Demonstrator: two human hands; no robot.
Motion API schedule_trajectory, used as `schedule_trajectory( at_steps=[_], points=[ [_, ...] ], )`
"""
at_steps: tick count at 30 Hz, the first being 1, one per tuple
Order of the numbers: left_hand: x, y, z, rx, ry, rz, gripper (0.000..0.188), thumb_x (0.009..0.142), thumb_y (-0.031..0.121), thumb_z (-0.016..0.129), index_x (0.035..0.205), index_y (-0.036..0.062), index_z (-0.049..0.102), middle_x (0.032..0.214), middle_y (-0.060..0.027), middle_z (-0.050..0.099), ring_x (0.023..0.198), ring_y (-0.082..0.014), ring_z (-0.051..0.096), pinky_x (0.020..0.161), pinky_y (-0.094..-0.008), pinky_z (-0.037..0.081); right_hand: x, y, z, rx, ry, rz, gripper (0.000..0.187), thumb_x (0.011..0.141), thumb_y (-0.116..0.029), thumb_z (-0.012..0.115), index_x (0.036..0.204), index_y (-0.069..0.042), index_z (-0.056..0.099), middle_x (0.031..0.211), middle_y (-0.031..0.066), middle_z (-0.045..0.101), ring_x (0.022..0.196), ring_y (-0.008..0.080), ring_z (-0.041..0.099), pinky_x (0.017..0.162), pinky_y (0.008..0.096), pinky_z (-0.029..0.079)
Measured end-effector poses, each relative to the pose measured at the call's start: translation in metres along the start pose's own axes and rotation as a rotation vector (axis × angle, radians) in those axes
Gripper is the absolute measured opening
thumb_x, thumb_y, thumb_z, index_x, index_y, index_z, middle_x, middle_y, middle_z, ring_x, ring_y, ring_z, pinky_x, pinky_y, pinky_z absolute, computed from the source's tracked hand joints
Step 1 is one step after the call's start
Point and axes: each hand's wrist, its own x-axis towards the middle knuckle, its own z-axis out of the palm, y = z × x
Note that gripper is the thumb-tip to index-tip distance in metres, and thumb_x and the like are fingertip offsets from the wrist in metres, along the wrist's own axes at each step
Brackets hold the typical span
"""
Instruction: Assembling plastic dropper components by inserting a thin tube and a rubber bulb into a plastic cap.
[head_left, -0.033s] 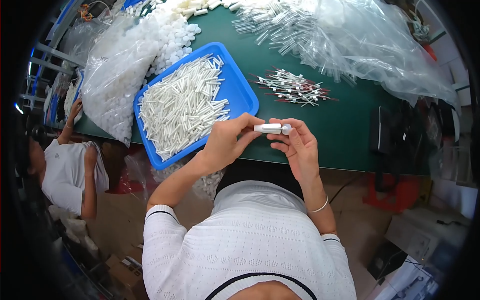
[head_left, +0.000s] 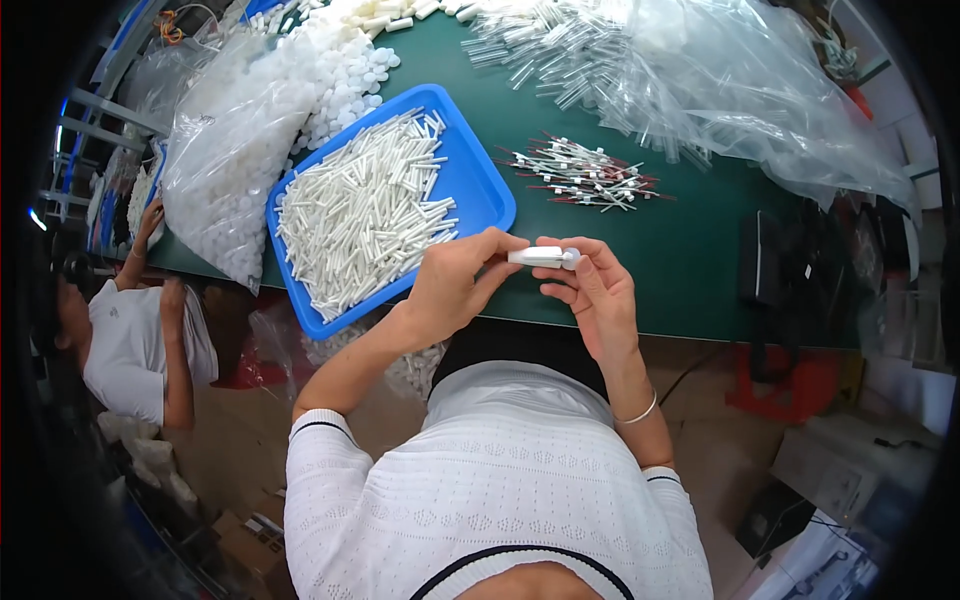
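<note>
My left hand (head_left: 463, 277) pinches the left end of a short white plastic tube (head_left: 536, 256) between thumb and fingers, just beyond the table's near edge. At the tube's right end is a small round translucent cap (head_left: 571, 258), held by the thumb and fingers of my right hand (head_left: 603, 290). Tube and cap lie in line, close together; whether they are joined I cannot tell. To the left of my hands, a blue tray (head_left: 493, 200) holds a heap of thin white sticks (head_left: 365, 210). Beyond my right hand lies a pile of small white parts with red and white leads (head_left: 585, 174).
A clear bag of round white caps (head_left: 225, 165) spills onto the green table (head_left: 690, 250) at the left. Clear tubes (head_left: 560, 60) lie under plastic sheeting (head_left: 740, 90) at far right. A black box (head_left: 760, 260) stands right. Another person (head_left: 140, 340) sits at left.
The round cap in my right hand has shifted very slightly left, against the white tube. Both hands otherwise hold nearly the same place.
</note>
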Motion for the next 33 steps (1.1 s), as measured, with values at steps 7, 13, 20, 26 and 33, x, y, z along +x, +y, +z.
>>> schedule_trajectory(
  at_steps=[7,13,20,26,33],
  points=[
    [0.002,0.005,0.003,0.121,0.039,0.063,0.029,0.079,-0.004,0.069,0.107,0.0021,0.063,0.087,-0.0114,0.069,0.077,-0.0218,0.069,0.066,-0.0285,0.053,0.004,0.003,-0.006,-0.201,0.014,-0.084,0.023,0.094,-0.009,0.058,0.113,0.003,0.055,0.114,0.0162,0.063,0.100,0.0208,0.064,0.086,0.0312,0.055],
    [0.012,0.007,-0.001,-0.177,-0.025,-0.170,0.022,0.087,-0.001,0.064,0.109,-0.0011,0.061,0.087,-0.0091,0.069,0.084,-0.0150,0.069,0.071,-0.0254,0.053,0.009,-0.002,-0.002,-0.686,0.058,-0.341,0.023,0.085,-0.002,0.067,0.107,-0.003,0.063,0.109,0.0096,0.065,0.093,0.0186,0.064,0.083,0.0288,0.052],
    [0.105,-0.034,0.003,-0.325,-0.224,-0.240,0.016,0.090,0.016,0.064,0.089,-0.0004,0.066,0.076,-0.0055,0.065,0.067,-0.0067,0.056,0.059,-0.0251,0.046,0.022,-0.028,-0.008,-1.241,0.108,-0.664,0.025,0.076,-0.001,0.071,0.099,-0.005,0.064,0.092,0.0109,0.065,0.078,0.0291,0.064,0.066,0.0353,0.052],
    [0.209,-0.099,0.053,0.565,0.187,0.094,0.025,0.077,0.022,0.074,0.094,0.0070,0.062,0.088,-0.0097,0.056,0.090,-0.0299,0.058,0.074,-0.0414,0.048,0.006,-0.024,-0.004,-1.238,0.106,-0.601,0.024,0.078,0.001,0.071,0.100,-0.003,0.064,0.094,0.0117,0.065,0.078,0.0244,0.064,0.067,0.0305,0.051],
    [0.156,-0.063,0.030,0.090,0.007,0.004,0.025,0.083,0.016,0.071,0.099,0.0058,0.055,0.098,-0.0102,0.065,0.091,-0.0243,0.063,0.077,-0.0321,0.050,-0.004,-0.048,-0.027,-1.106,0.209,-0.554,0.022,0.080,0.000,0.070,0.101,-0.002,0.064,0.092,0.0112,0.065,0.079,0.0232,0.063,0.069,0.0298,0.050]
  ],
)
